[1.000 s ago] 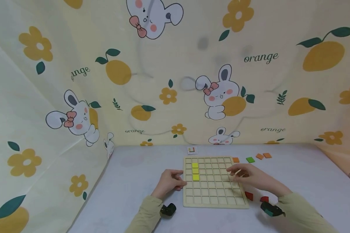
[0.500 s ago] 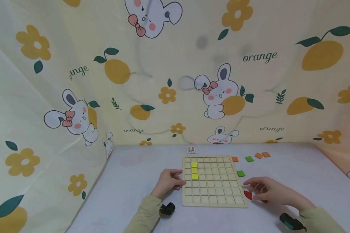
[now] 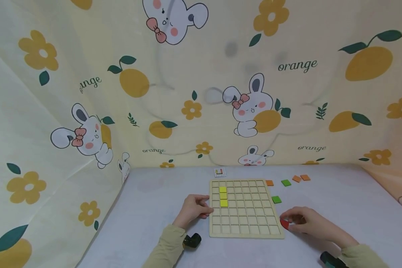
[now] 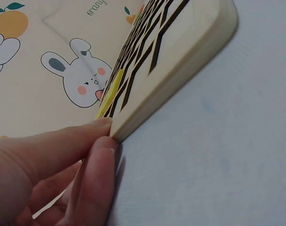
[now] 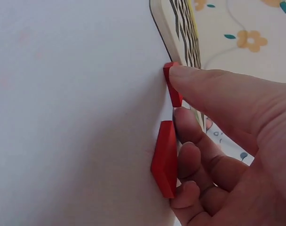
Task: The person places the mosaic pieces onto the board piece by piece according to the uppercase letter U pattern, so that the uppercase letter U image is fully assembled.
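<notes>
A wooden grid board lies on the table with several yellow square tiles in a column at its upper left. My left hand pinches the board's left edge between thumb and finger, as the left wrist view also shows. Beside the lower right edge of the board, my right hand pinches a small red tile with a curved edge. The right wrist view shows the thumb on that tile, and a second red tile by the other fingers. The right index fingertip is mostly hidden there.
Right of the board lie green tiles and several orange tiles. A small patterned card lies behind the board. A printed curtain hangs at the table's back and left.
My right hand has left a green tile, which now lies by the board's right edge, and come down to the red tile, closing on it. The left hand stays on the board.
</notes>
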Demonstrator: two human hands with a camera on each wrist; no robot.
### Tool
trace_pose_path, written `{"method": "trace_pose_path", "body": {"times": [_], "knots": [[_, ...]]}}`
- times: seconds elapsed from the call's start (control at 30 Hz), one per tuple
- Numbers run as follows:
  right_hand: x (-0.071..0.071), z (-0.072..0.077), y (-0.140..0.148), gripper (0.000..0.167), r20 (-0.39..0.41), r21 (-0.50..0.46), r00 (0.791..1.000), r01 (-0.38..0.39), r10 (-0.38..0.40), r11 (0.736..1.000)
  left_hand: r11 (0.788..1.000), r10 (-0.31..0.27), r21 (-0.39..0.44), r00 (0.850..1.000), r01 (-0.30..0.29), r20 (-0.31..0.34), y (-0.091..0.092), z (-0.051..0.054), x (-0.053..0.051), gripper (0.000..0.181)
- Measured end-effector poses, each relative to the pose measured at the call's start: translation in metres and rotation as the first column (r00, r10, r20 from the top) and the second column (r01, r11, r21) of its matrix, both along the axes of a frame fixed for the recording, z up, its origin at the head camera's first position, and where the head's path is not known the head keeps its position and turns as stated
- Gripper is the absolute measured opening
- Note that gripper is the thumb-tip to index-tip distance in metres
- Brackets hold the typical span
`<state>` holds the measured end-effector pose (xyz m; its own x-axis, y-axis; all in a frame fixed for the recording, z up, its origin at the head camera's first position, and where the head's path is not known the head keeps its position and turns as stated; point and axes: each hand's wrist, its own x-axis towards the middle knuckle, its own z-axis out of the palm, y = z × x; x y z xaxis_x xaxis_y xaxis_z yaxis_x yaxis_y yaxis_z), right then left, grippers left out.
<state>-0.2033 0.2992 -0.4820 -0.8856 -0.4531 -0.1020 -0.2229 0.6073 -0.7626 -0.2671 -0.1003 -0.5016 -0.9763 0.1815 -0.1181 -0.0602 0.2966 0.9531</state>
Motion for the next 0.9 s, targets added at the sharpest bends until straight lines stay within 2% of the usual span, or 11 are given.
{"method": "trace_pose_path", "body": {"times": [0.3, 0.57, 0.7, 0.9], "knots": [[-0.0002, -0.0026, -0.0026, 0.029, -0.012, 0.021, 0.999, 0.036, -0.036, 0.999, 1.000, -0.001, -0.003, 1.000, 0.001, 0.004, -0.0003, -0.0006, -0.0003, 0.055], [0.0012, -0.0018, -0.0019, 0.030, -0.062, 0.005, 0.998, 0.023, -0.023, 1.000, 1.000, -0.001, -0.002, 1.000, 0.001, -0.004, 0.0005, 0.0013, 0.0006, 0.055], [0.0007, -0.0012, -0.0033, 0.030, -0.039, 0.008, 0.998, 0.044, -0.043, 0.999, 1.000, -0.001, -0.003, 1.000, 0.001, 0.002, 0.0003, 0.0014, 0.0006, 0.055], [0.0000, 0.0015, -0.0050, 0.025, -0.001, -0.012, 1.000, 0.018, -0.018, 1.000, 1.000, -0.008, 0.008, 1.000, 0.008, 0.006, 0.0001, 0.0026, 0.0002, 0.055]]}}
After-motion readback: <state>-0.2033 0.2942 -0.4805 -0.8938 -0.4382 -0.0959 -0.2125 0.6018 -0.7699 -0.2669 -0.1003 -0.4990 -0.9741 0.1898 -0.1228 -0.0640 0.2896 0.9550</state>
